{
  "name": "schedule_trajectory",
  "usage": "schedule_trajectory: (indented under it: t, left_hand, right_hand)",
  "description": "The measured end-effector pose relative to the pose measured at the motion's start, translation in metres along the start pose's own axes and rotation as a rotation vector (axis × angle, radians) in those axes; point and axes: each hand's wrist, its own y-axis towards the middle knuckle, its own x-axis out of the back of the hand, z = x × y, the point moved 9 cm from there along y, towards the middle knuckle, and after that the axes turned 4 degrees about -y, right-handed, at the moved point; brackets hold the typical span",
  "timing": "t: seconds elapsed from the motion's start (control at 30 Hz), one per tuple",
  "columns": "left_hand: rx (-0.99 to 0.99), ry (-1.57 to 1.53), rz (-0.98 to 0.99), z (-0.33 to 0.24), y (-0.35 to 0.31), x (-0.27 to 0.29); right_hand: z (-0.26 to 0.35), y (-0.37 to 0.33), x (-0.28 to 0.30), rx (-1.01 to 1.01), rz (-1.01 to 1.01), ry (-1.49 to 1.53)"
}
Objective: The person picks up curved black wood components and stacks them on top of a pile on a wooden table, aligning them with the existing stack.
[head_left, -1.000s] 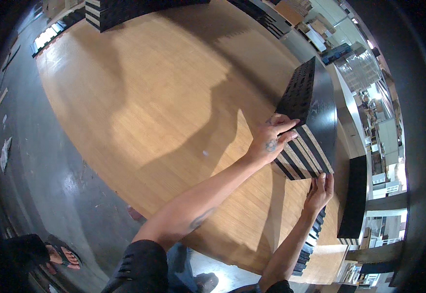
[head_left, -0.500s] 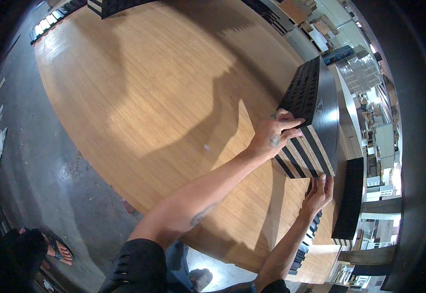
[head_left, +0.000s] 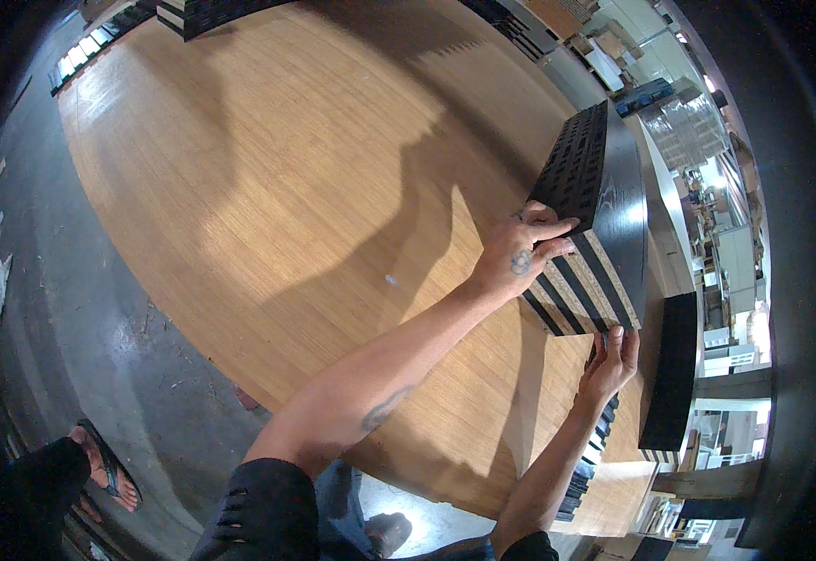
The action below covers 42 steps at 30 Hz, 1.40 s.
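Note:
A stack of several black boards point(head_left: 625, 201) rests at the right side of a wood-grain table. Pale particleboard shows at the near ends of the boards, and one long side is lined with dark notches or holes. My left hand point(head_left: 517, 254) is closed over the stack's near left corner, thumb and fingers pressed against the board ends. Lower down, my right hand point(head_left: 608, 368) pinches the near right corner of the same stack from below. Its fingertips are partly hidden behind the boards.
The broad wooden tabletop point(head_left: 305, 178) has a curved near edge. Another black stack point(head_left: 230, 14) stands at its far left, and a black panel stack point(head_left: 670, 374) lies at the right. A person's sandalled foot point(head_left: 108, 465) is on the concrete floor point(head_left: 137, 337).
Both hands keep their hold, and the stack looks nearly still. The whole view has shifted slightly. At lower left, the other person's sandalled foot has shifted and shows more.

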Motion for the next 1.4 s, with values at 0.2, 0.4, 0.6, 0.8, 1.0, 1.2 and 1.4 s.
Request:
schedule_trajectory:
  t: [0.2, 0.4, 0.6, 0.8, 1.0, 1.2, 1.4]
  left_hand:
    - [0.0, -0.057, -0.002, 0.004, -0.001, 0.001]
    - [-0.043, -0.036, -0.001, 0.0, 0.0, 0.0]
    - [-0.029, 0.005, 0.004, -0.002, 0.001, 0.002]
    - [-0.055, -0.059, -0.001, -0.008, 0.0, 0.003]
    - [-0.075, -0.027, 0.003, -0.008, 0.0, 0.004]
    - [-0.023, 0.024, 0.025, -0.002, 0.002, 0.002]
    - [-0.042, 0.001, 0.016, 0.003, 0.002, 0.002]
  right_hand:
    - [0.008, -0.004, -0.007, 0.009, -0.037, 0.032]
    - [0.007, -0.002, -0.005, 0.008, -0.026, 0.04]
    - [0.011, -0.004, -0.01, 0.01, -0.031, 0.035]
    - [0.011, -0.004, -0.009, 0.022, 0.011, 0.068]
    - [0.006, -0.003, -0.007, 0.003, -0.005, 0.098]
    - [-0.003, 0.001, -0.001, -0.018, 0.004, 0.052]
    - [-0.003, 0.0, -0.003, -0.024, -0.001, 0.045]
